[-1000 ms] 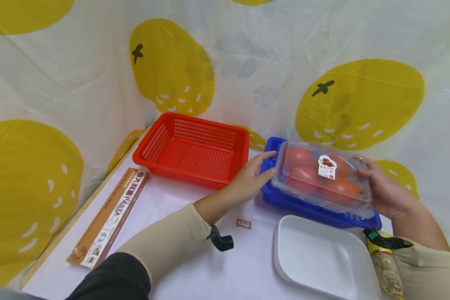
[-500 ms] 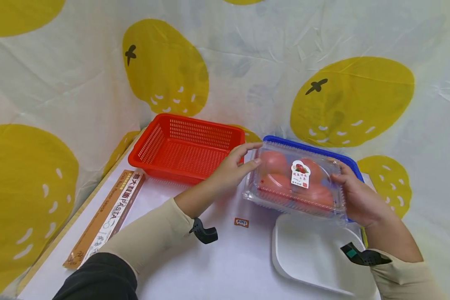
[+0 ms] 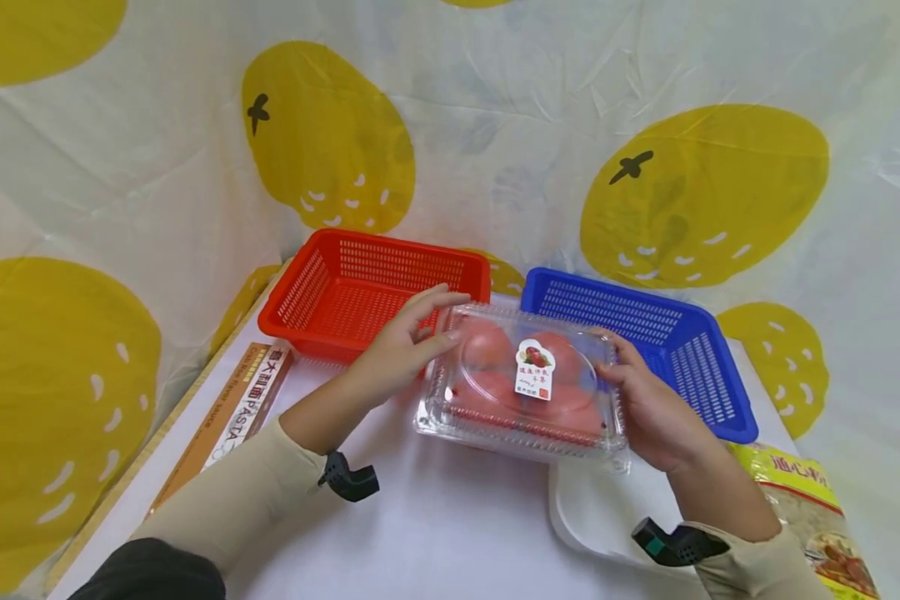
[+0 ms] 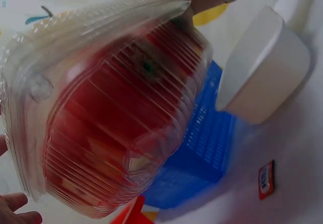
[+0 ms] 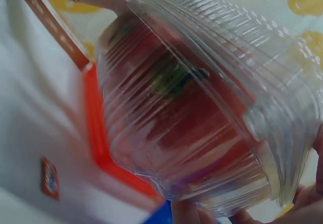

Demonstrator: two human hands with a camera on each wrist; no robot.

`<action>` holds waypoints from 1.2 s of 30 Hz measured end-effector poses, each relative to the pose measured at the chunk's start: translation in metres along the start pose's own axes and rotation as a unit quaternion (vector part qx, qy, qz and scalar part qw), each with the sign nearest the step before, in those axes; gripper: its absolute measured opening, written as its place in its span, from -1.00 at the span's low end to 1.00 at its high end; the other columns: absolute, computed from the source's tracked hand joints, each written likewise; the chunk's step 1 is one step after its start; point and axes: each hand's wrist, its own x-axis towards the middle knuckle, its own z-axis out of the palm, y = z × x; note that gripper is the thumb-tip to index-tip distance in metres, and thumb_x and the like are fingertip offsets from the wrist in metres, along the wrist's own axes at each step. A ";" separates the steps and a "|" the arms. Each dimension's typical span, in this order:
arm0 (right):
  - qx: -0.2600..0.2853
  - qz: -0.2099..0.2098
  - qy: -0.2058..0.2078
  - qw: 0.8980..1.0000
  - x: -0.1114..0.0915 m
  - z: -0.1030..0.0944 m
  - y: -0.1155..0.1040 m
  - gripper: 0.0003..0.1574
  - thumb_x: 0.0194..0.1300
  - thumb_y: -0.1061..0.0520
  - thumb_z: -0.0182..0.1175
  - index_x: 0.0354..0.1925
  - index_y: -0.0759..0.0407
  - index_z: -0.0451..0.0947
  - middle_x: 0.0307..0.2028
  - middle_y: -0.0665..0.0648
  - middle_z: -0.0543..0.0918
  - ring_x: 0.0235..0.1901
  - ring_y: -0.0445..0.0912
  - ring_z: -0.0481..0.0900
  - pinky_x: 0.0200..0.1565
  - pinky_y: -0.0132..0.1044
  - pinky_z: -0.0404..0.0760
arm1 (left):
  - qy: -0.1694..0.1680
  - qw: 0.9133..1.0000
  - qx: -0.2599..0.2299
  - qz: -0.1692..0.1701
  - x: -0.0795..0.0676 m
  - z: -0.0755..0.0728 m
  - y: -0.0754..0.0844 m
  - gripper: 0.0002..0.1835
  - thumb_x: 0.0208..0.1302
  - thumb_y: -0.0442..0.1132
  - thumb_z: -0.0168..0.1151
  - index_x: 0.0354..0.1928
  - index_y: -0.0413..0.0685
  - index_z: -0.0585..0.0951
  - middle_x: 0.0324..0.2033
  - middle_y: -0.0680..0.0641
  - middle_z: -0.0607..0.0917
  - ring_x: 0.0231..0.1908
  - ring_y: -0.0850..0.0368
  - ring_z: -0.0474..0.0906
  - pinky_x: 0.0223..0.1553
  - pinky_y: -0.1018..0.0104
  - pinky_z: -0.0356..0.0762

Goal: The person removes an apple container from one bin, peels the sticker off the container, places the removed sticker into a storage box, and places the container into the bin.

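Note:
A clear plastic clamshell box (image 3: 435, 412) of red, tomato-like fruits (image 3: 487, 346) is held up over the white table, tilted toward me. A white label (image 3: 534, 371) with a red fruit picture is stuck on its lid. My right hand (image 3: 656, 408) grips the right end, thumb on the lid edge and fingers (image 5: 184, 213) beneath. At the left end my left hand (image 3: 393, 346) holds the far corner, its thumb on the lid and other fingers reaching along the edge. The box's ribbed side fills both wrist views, and a green calyx (image 4: 147, 67) shows through.
Behind the left hand stands a red basket (image 3: 296, 337); a blue basket (image 3: 708, 392) is at the back right. A white tub (image 3: 577, 521) lies partly hidden under the right arm, beside a yellow food bag (image 3: 810, 508). A pasta box (image 3: 228, 417) and small red-edged card (image 4: 266, 179) lie on the table.
Both hands have moved left and toward me with the clamshell box, lifting it off the blue basket. The blue basket's inside now shows, and the box covers the small card in the head view.

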 end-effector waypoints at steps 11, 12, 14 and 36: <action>0.019 -0.003 -0.006 1.000 0.015 0.068 0.017 -0.28 0.69 0.13 -0.19 0.63 -0.24 -0.13 0.53 0.26 0.07 0.27 0.13 0.51 0.11 -0.07 0.73 | 0.029 0.999 0.025 0.003 -0.057 -0.045 -0.013 -0.45 0.50 -0.15 0.34 0.48 0.19 0.54 0.66 0.01 0.13 0.61 -0.23 0.04 0.41 -0.36 0.35; 0.023 0.000 -0.005 1.000 0.017 0.074 0.019 -0.26 0.68 0.15 -0.19 0.64 -0.23 -0.13 0.53 0.27 0.07 0.26 0.13 0.51 0.11 -0.07 0.73 | 0.034 0.999 0.030 0.003 -0.062 -0.048 -0.015 -0.46 0.50 -0.15 0.34 0.48 0.19 0.53 0.66 0.01 0.13 0.63 -0.21 0.00 0.43 -0.36 0.32; 0.028 0.008 -0.002 1.000 0.020 0.086 0.024 -0.24 0.66 0.17 -0.18 0.65 -0.22 -0.12 0.52 0.28 0.09 0.24 0.14 0.51 0.10 -0.07 0.73 | 0.040 0.999 0.033 -0.001 -0.073 -0.055 -0.020 -0.46 0.51 -0.15 0.33 0.47 0.16 0.53 0.66 0.00 0.13 0.64 -0.22 -0.02 0.42 -0.36 0.32; 0.086 0.036 0.023 0.995 0.036 0.168 0.108 -0.20 0.56 0.20 0.01 0.64 -0.09 0.06 0.42 0.30 0.28 0.11 0.01 0.58 0.04 -0.18 0.67 | 0.069 0.996 0.048 0.015 -0.141 -0.086 -0.064 -0.48 0.53 -0.31 0.23 0.48 -0.05 0.50 0.61 -0.13 0.23 0.61 -0.27 0.02 0.43 -0.30 0.33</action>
